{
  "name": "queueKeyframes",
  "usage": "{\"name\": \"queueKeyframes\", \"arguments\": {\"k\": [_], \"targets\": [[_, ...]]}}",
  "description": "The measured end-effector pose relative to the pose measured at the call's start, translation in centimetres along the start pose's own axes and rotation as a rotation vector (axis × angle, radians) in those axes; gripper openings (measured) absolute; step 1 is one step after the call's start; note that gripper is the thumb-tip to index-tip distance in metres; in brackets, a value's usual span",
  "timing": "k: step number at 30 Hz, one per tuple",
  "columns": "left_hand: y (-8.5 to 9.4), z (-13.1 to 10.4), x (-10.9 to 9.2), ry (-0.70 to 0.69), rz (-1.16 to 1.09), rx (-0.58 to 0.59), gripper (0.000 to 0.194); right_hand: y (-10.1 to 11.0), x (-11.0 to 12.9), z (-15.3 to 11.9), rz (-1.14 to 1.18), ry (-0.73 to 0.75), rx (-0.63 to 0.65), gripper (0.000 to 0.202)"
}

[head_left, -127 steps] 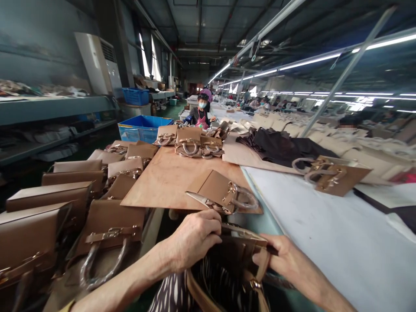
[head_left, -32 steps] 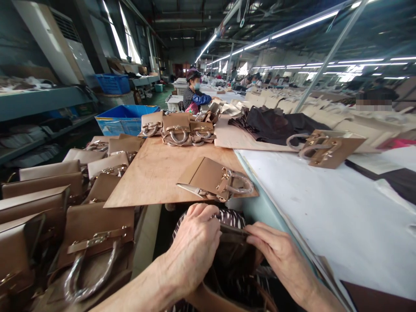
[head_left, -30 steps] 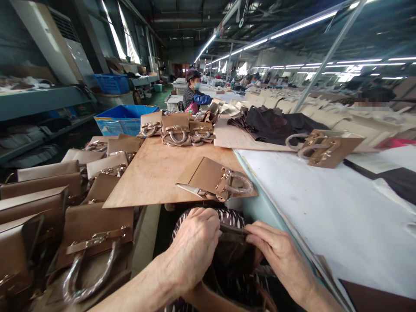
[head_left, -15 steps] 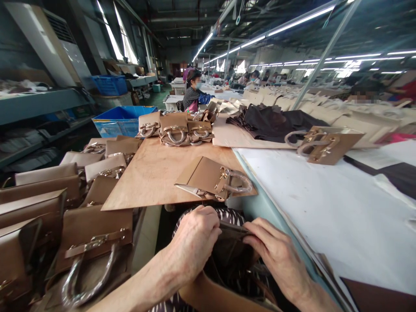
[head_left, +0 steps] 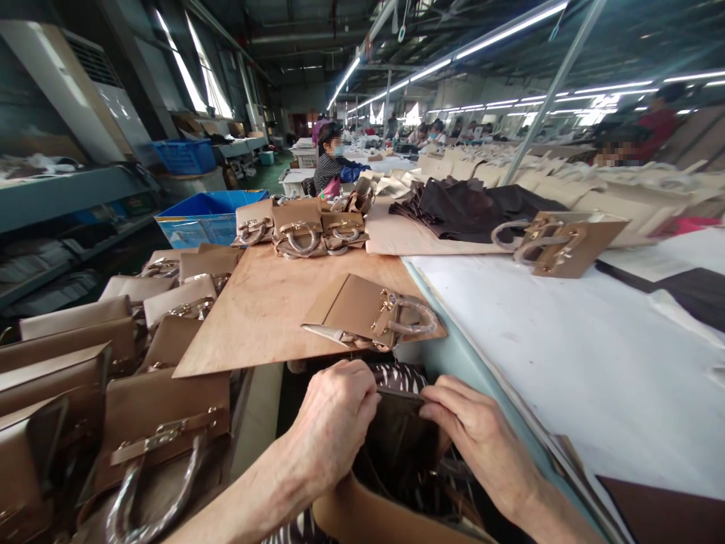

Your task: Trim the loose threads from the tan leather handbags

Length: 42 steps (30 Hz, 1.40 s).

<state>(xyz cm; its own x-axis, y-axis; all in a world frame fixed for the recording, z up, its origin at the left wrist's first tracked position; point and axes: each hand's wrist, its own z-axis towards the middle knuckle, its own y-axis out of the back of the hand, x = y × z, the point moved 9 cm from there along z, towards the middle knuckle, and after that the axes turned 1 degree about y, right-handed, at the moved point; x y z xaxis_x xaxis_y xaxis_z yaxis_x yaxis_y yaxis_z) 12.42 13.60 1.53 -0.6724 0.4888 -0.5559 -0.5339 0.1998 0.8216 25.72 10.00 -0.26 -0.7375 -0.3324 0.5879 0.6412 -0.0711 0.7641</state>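
A tan handbag [head_left: 390, 506] lies opened in my lap, its dark brown lining [head_left: 399, 423] facing up. My left hand [head_left: 337, 415] pinches the lining's upper edge on the left, its fingertips partly hidden. At the right end of that same edge, my right hand [head_left: 473, 431] grips between thumb and fingers. The edge runs taut between the two hands. Just beyond them, another tan handbag [head_left: 354, 306] rests on its side on a wooden board [head_left: 254, 317], its wrapped handles pointing right.
Several tan handbags [head_left: 164, 412] are piled at the left. More stand at the board's far end, near a blue bin [head_left: 204, 211]. On the white table [head_left: 538, 355] are dark fabric pieces [head_left: 464, 208] and a handbag [head_left: 572, 242]. A masked person [head_left: 329, 162] sits farther back.
The view has shifted slightly. Both hands keep their hold on the lining's edge, and it looks a little straighter and more spread.
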Motion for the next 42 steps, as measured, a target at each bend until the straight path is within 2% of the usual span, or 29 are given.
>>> {"name": "queueKeyframes", "arguments": {"k": [6,16,22,29,42], "targets": [[-0.1,0.2,0.0,0.009,0.011,-0.007,0.018,-0.2,0.0,0.3,-0.006,-0.007,0.03,0.014],[-0.2,0.3,0.0,0.028,0.033,0.006,0.018,-0.1,0.8,0.4,-0.058,0.085,0.004,0.02],[-0.2,0.4,0.1,0.047,0.035,-0.019,0.018,0.0,0.9,0.4,-0.06,0.068,0.02,0.023],[-0.4,0.4,0.2,0.103,0.045,-0.013,0.019,0.2,1.2,0.5,-0.058,0.066,-0.032,0.019],[-0.2,0.1,0.2,0.065,-0.022,-0.028,0.02,-1.7,3.2,2.4,-0.211,0.048,0.054,0.018]]}}
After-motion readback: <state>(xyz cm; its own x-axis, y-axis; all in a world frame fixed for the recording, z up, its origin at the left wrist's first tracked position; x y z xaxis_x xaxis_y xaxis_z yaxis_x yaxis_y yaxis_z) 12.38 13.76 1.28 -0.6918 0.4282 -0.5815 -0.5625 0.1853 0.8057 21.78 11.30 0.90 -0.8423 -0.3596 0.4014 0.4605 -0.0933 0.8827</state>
